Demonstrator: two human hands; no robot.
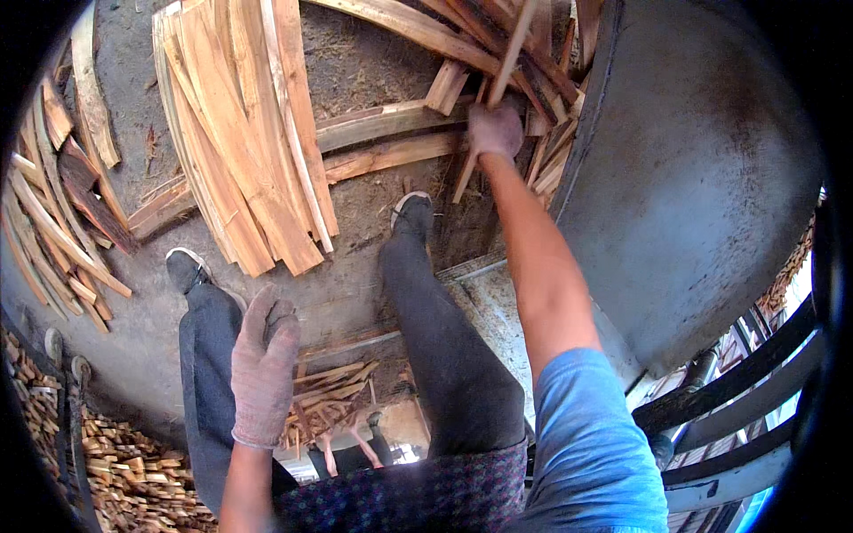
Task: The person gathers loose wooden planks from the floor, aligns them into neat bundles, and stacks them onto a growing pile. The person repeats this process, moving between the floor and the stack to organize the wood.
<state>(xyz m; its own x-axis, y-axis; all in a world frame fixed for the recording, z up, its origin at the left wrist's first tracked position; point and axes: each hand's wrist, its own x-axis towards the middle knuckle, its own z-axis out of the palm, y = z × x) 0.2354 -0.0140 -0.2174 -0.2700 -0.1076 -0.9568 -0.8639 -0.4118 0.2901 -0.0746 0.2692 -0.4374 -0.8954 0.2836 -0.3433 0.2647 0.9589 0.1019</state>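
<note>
My right hand, in a pale work glove, reaches far forward and is closed around a thin wooden strip. The strip slants up and away past a jumbled heap of split wood pieces. My left hand, gloved too, hangs in front of my left leg with fingers apart and nothing in it. Beyond my feet lies a bundle of long wooden slats, side by side. It rests across two wooden pieces, of which one bearer slat shows to its right.
A large curved metal sheet stands on the right, with dark curved bars below it. Loose slats lie at the far left. Stacked firewood fills the lower left. Through an opening behind my legs, a person's arms show near more wood.
</note>
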